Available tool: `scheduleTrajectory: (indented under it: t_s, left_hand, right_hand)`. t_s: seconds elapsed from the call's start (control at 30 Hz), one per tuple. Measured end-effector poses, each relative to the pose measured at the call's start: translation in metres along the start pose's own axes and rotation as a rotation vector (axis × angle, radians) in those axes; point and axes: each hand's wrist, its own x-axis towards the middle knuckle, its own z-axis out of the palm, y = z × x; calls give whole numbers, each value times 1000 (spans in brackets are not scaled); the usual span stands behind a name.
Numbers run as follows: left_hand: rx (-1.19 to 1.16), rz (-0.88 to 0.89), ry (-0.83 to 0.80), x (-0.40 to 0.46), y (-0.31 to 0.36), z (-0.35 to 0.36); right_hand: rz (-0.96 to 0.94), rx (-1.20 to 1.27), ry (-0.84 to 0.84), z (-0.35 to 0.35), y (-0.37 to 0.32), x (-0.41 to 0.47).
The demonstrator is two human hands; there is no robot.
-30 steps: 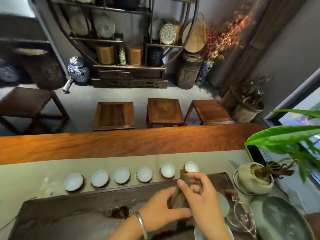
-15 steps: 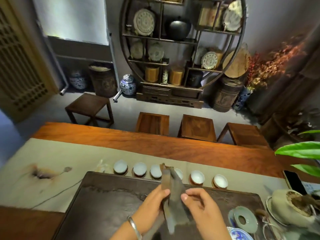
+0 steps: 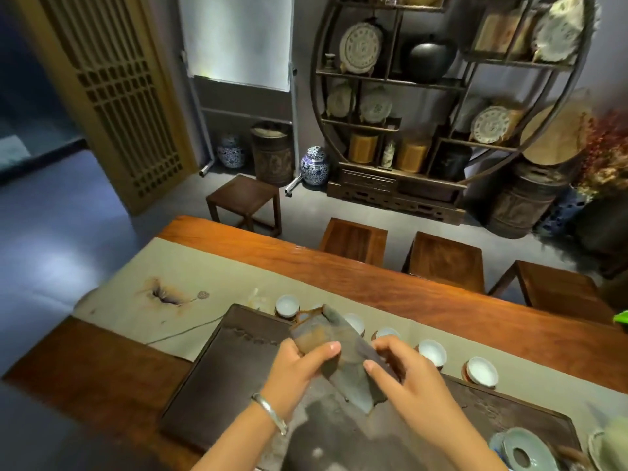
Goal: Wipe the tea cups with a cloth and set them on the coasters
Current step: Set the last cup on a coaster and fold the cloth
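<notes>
A row of several white tea cups stands on dark coasters along the beige runner behind the tray; the leftmost cup (image 3: 287, 305) and the rightmost cup (image 3: 482, 368) show fully, and the middle ones are partly hidden by the cloth. Both hands hold a grey-brown cloth (image 3: 343, 358) up over the dark tea tray (image 3: 221, 375). My left hand (image 3: 299, 367) grips its left side with thumb on top. My right hand (image 3: 407, 372) pinches its right side.
The long wooden table (image 3: 424, 300) carries the beige runner (image 3: 190, 287). A celadon lid with a hole (image 3: 525, 453) and other ware sit at the tray's right end. Three stools (image 3: 445, 263) stand across the table, and a round display shelf (image 3: 441, 107) stands behind them.
The view has swung left and up, showing the table's left end and a lattice door. The cloth has been spread wider between both hands.
</notes>
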Motion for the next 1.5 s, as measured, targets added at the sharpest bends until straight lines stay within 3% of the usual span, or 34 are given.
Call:
scheduleTrajectory:
  t_s: [0.17, 0.6, 0.73, 0.8, 0.9, 1.0, 1.1, 1.17, 1.33, 1.5]
  left_hand:
    - [55, 38, 96, 16, 19, -38]
    - [318, 37, -220, 99, 68, -163]
    - [394, 26, -214, 115, 58, -191]
    - [459, 18, -187, 117, 43, -204]
    - [564, -15, -120, 117, 9, -224]
    - [593, -124, -64, 118, -27, -243]
    - [653, -171, -1, 127, -50, -258]
    - [745, -163, 23, 135, -58, -265]
    - [1063, -69, -23, 159, -71, -274]
    - [1363, -66, -85, 176, -82, -281]
  right_hand:
    - [-29, -14, 43, 6, -19, 19]
    - [41, 25, 282, 94, -76, 106]
    - [309, 357, 332, 136, -68, 120]
    - [552, 598, 236, 160, -58, 121]
    - [853, 756, 112, 195, -37, 121]
    - [935, 953, 53, 224, -13, 121]
    - [943, 985, 31, 236, 7, 125]
    - [934, 916, 70, 238, 18, 133]
    - [808, 470, 162, 247, 32, 160]
    - [571, -181, 110, 272, 52, 166]
